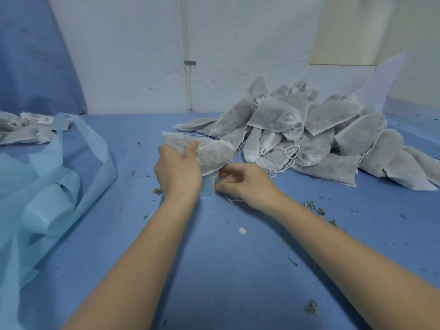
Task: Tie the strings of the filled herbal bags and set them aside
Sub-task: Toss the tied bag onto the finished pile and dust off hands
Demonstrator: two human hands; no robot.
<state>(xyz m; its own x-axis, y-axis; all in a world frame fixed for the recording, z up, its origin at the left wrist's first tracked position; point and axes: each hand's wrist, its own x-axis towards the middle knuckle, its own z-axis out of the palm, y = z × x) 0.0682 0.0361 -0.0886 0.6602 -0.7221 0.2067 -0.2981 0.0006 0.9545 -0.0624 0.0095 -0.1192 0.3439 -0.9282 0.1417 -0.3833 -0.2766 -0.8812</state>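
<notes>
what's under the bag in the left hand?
A small light-blue cup stands under the herbal bag, between left hand and right hand. Its rim and contents are covered.

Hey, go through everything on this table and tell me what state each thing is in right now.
Left hand: grips the held bag.
Held bag: filled, lifted above the blue cup.
Right hand: pinches at the bag's neck beside the cup.
Blue cup: upright, mostly hidden.
Bag pile: filled, heaped at right.
Blue fabric strips: loose, tangled.
</notes>
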